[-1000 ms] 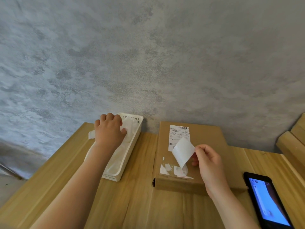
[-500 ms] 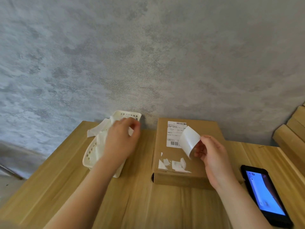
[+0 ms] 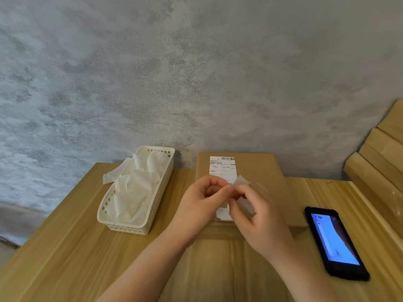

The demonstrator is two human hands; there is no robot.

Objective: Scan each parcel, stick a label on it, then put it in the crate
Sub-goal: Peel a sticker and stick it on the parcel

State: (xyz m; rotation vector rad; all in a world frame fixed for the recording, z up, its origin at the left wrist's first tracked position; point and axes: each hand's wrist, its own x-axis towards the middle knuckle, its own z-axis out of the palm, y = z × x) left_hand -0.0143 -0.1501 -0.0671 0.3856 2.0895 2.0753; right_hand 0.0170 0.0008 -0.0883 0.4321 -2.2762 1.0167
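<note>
Head view shows one brown cardboard parcel (image 3: 257, 171) lying flat at frame centre against the grey wall, one printed label (image 3: 222, 168) stuck on its top, one white basket (image 3: 122, 223) of crumpled backing paper to its left and one lit phone (image 3: 333, 240) at lower right. Both hands meet over the parcel: the left hand (image 3: 202, 203) and right hand (image 3: 257, 216) each pinch a small, blurred white sticker (image 3: 241, 182) between curled fingers.

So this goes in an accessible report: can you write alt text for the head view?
Both hands, left hand and right hand, pinch a white label above a cardboard parcel on a wooden table. A white basket of paper sits left, a lit phone right.
</note>
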